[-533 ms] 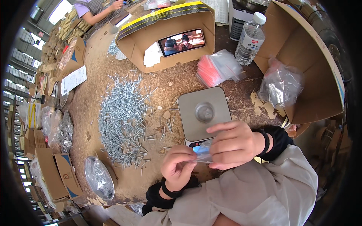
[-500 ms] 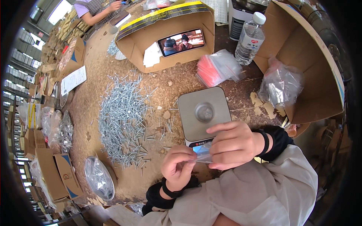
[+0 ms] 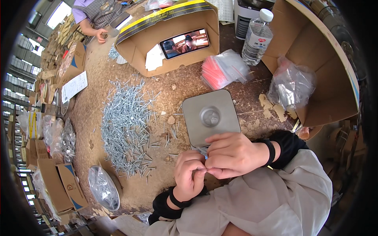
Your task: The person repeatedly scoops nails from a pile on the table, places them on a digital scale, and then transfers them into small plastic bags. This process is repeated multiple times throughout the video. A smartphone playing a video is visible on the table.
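Observation:
My left hand [image 3: 189, 173] and my right hand [image 3: 234, 156] meet at the near edge of a small grey scale [image 3: 193, 105]. Both are closed, thumb and fingertips pinched on a small clear plastic bag [image 3: 202, 150], most of it hidden by the fingers. What the bag holds cannot be made out. A small round dish [image 3: 211, 117] sits on the scale's plate. Left of the scale lies a large heap of silver screws [image 3: 126, 126], with several loose ones between heap and scale. Red-edged zip bags [image 3: 223, 70] lie in a stack beyond the scale.
A phone [image 3: 185, 44] playing a video leans inside an open cardboard box [image 3: 138, 51]. A water bottle [image 3: 256, 39] stands beside a big open carton [image 3: 315, 74] with a crumpled plastic bag [image 3: 292, 84]. A metal bowl [image 3: 114, 201] holds clear bags. Another person's hand [image 3: 101, 35] is far left.
My hands have drawn together at the bag, the right one moving left, and now cover more of it. The view has shifted slightly. The other person's hand has lowered toward the table.

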